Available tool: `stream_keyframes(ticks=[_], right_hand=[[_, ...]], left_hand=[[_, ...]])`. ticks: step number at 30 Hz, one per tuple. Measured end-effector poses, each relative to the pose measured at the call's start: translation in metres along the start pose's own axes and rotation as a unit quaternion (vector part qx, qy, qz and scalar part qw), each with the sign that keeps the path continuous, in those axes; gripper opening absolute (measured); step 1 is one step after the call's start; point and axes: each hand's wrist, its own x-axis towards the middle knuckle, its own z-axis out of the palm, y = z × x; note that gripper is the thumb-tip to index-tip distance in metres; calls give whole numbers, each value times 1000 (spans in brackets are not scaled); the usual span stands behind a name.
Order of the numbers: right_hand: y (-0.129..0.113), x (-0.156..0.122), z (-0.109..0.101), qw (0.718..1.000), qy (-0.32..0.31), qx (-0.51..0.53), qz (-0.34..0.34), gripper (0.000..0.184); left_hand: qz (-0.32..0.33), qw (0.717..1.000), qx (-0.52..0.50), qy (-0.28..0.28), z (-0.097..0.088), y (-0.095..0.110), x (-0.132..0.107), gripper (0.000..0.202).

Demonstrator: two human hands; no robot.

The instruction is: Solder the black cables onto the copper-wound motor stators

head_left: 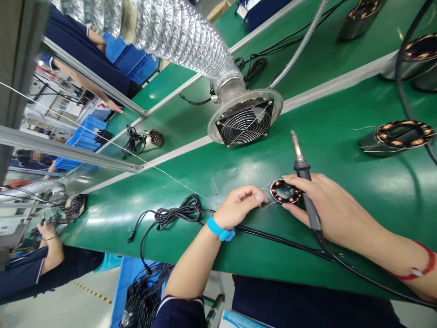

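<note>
My right hand point(327, 205) is closed around a soldering iron point(309, 196), its metal tip pointing up and away from me. The thumb and fingers of the same hand also grip a small ring-shaped motor stator point(273, 193) with copper windings. Thin wires stick out of the stator's left side. My left hand point(242, 202), with a blue band on its wrist, is pinched right beside these wires. A thin wire seems to be between its fingertips, though its end is partly hidden. A fine pale strand point(177, 178) runs down from the upper left toward this hand.
A fume fan point(244, 127) on a silver duct point(184, 36) hangs beyond my hands. More stators point(385, 146) stand at the right. Coiled black cables point(179, 212) lie left on the green bench point(112, 218). A blue bin point(118, 291) holds cables below. Co-workers sit at the left.
</note>
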Motion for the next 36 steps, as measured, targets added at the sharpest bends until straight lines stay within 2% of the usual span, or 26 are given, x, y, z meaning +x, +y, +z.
stream_keyframes(ticks=[5, 8, 11, 14, 18, 23, 25, 28, 31, 33, 34, 36], right_hand=[[-1, 0, 2, 1000, 11, -2, -27, 32], [0, 0, 3, 999, 5, -8, -32, 30], [0, 0, 2, 999, 11, -27, -16, 33], [1, 1, 0, 999, 15, -44, -7, 35], [1, 1, 0, 999, 9, -51, -13, 34], [5, -2, 2, 1000, -17, -22, 6, 35], [12, -3, 0, 999, -36, -9, 3, 36], [23, -3, -5, 998, -55, 14, 21, 40], [29, 0, -13, 998, -39, 34, 38, 47], [28, 3, -21, 998, -18, 44, 44, 46], [27, 4, -26, 997, -9, 51, 52, 43], [22, 5, -39, 994, 10, 68, 82, 38]], left_hand=[[16, 1000, -19, -18, 6, 1, 10, 42], [-15, 998, -45, -34, 8, -2, 16, 44], [-41, 997, -61, -11, 8, -7, 16, 42], [-19, 999, -24, 11, 7, -14, 9, 30], [48, 996, 67, 34, 8, -18, 4, 15], [59, 995, 52, -66, 10, -12, 12, 32], [54, 993, 61, -82, 12, -11, 12, 33], [36, 977, 186, -102, 22, -11, 2, 28], [32, 907, 390, -156, 37, -12, -14, 25], [33, 872, 460, -166, 46, -13, -23, 13], [37, 874, 459, -156, 49, -13, -25, 10], [56, 909, 398, -109, 49, -11, -28, 9]])
